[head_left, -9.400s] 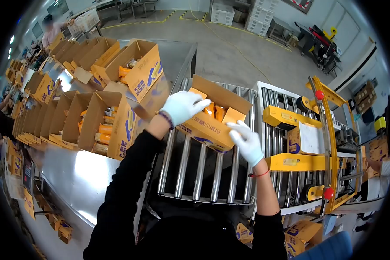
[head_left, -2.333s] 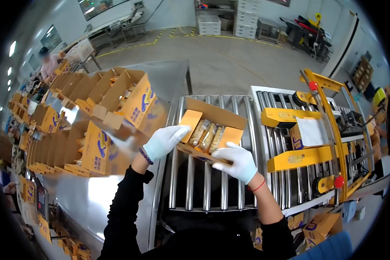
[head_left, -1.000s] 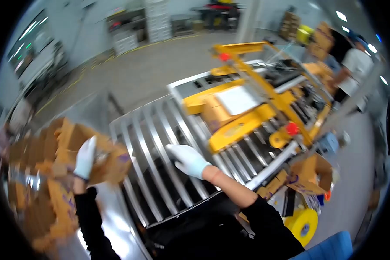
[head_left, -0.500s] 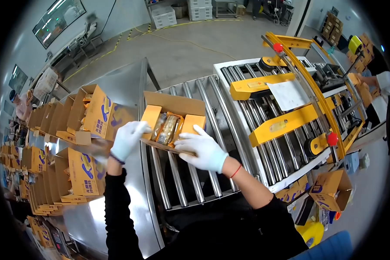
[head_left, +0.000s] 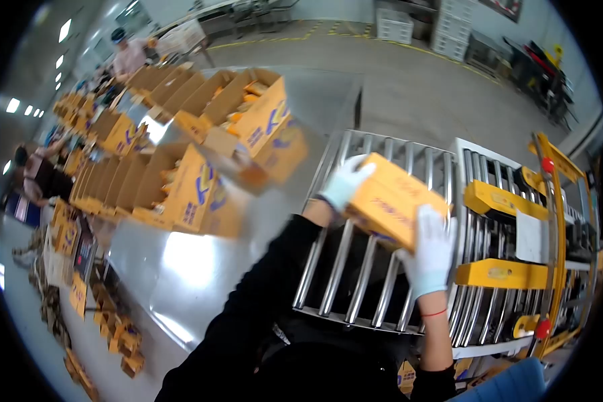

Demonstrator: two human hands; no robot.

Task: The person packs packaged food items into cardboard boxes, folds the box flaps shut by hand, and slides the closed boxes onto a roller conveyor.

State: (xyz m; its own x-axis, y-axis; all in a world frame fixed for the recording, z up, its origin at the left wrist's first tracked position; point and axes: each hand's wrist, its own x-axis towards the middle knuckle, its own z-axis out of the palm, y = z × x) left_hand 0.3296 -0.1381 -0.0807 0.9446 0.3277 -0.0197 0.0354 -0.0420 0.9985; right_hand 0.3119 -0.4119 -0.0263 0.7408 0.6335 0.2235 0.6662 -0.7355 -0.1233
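A yellow cardboard box [head_left: 398, 201] with its top flaps folded down sits tilted over the roller conveyor [head_left: 345, 264]. My left hand [head_left: 347, 182], in a white glove, grips its far left end. At its right end my right hand [head_left: 432, 251], also gloved, presses along the side with the thumb near the lower edge. The box's contents are hidden under the flaps. To the left, the shiny metal table [head_left: 201, 264] carries rows of open cardboard boxes [head_left: 197, 184] with orange packets inside.
Right of the rollers stands a carton machine with yellow guide bars [head_left: 502, 273], red knobs [head_left: 543, 328] and a white sheet [head_left: 531, 234]. One person [head_left: 128, 60] is at the table's far end, another [head_left: 39, 171] at far left. White crates [head_left: 394, 27] stand behind.
The box was open with wrapped packets showing; its flaps are now down. My view has swung left, so the table and conveyor appear farther right. Both hands stay on the box.
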